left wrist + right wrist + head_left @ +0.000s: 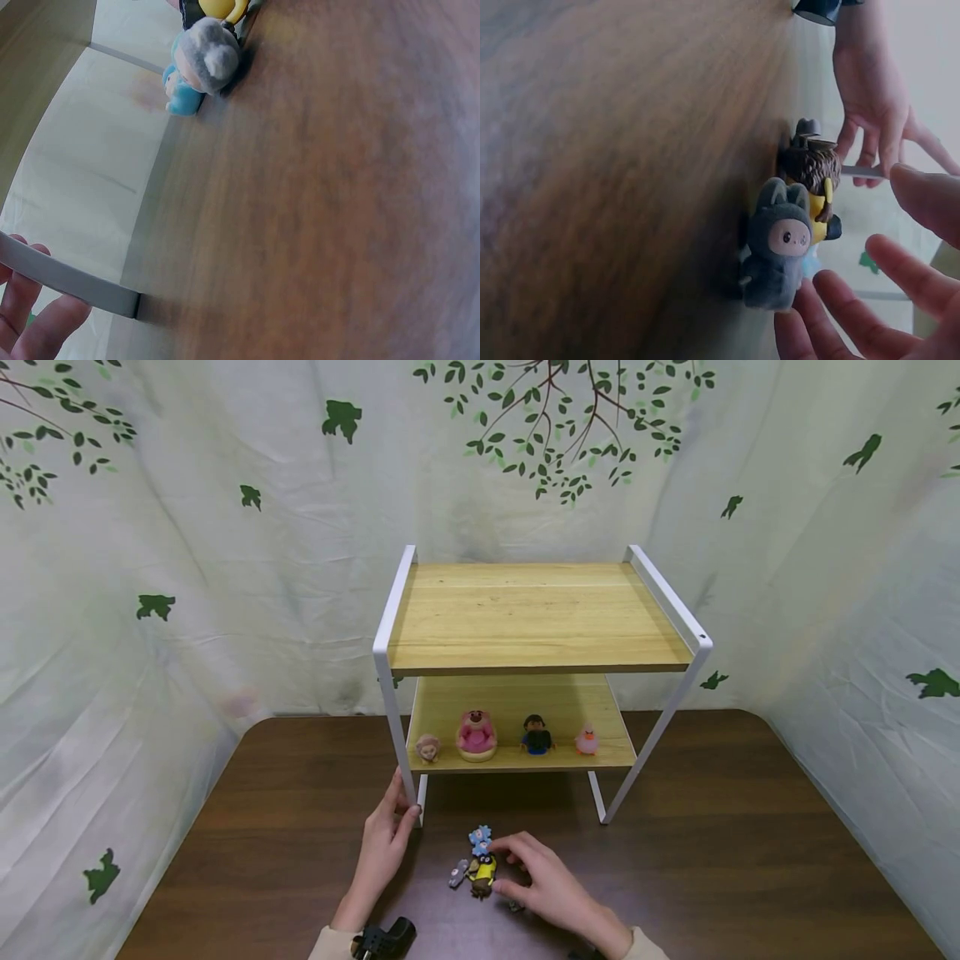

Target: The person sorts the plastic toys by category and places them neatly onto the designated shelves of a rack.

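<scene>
The right hand (551, 881) was open over a small cluster of toys on the table (712, 860), thumb and fingers parted and apparently holding nothing; whether a fingertip actually touched one could not be told for certain. The cluster lay in front of the shelf unit (540, 618): a yellow figure (483, 870) near the thumb, a blue figure (480, 837) just beside the index finger, a grey figure (459, 873) on the far side, and a dark grey hooded toy (771, 274) closest to the right wrist camera. For what looked like a reach to take one of them, the sound way was to pick a single toy, bring thumb and index finger to opposite sides of its body, and close gently so that its neighbours were not dragged along. The left hand (385, 842) held the front left leg (393, 718) between thumb and fingers, a useful brace against a bump. On the lower board (558, 692) stood a small beige figure (427, 748), a pink bear (476, 739), a dark-haired figure (537, 737) and a pink duck (587, 741). The upper board roofed that row, so any move in there probably called for a low, level approach from the front.
</scene>
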The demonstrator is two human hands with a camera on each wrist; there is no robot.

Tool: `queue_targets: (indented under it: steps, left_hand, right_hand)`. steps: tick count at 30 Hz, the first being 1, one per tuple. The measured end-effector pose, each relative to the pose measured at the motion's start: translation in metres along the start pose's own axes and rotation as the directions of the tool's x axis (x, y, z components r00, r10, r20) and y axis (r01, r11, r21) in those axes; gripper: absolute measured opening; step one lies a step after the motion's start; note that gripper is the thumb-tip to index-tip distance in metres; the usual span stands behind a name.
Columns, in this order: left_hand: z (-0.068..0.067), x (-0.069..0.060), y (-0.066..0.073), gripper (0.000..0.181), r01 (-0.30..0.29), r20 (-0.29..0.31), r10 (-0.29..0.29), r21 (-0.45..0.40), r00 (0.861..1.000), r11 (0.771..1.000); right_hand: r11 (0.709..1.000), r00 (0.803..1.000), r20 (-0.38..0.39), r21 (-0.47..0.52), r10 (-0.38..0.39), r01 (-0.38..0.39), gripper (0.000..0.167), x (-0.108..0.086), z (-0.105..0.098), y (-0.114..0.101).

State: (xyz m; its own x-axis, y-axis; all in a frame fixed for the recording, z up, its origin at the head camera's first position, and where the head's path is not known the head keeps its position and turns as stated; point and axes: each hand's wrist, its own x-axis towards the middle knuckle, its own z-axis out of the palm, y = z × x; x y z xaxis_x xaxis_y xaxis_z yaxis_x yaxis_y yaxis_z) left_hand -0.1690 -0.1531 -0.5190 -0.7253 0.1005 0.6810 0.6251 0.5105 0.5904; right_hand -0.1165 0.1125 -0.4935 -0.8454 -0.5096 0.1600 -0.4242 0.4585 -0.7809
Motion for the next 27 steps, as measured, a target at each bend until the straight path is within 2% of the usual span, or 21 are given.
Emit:
queue_targets:
  steps: [10, 17, 27]
  left_hand:
    - [0.0, -0.001, 0.0, 0.086, 0.001, -0.005, -0.001, -0.005, 1.0, 1.0]
    - [0.0, 0.0, 0.0, 0.085, -0.008, -0.006, 0.008, 0.001, 1.0, 1.0]
    - [0.0, -0.001, 0.0, 0.086, 0.015, 0.003, -0.015, 0.026, 1.0, 1.0]
  right_hand:
    - [0.997, 1.0, 0.025, -0.07, 0.019, -0.018, 0.038, 0.003, 0.007, 0.003]
    - [0.99, 1.0, 0.007, -0.143, 0.02, -0.019, 0.036, 0.006, 0.011, 0.0]
    - [0.974, 0.999, -0.038, -0.221, 0.039, -0.047, 0.038, 0.009, 0.017, 0.0]
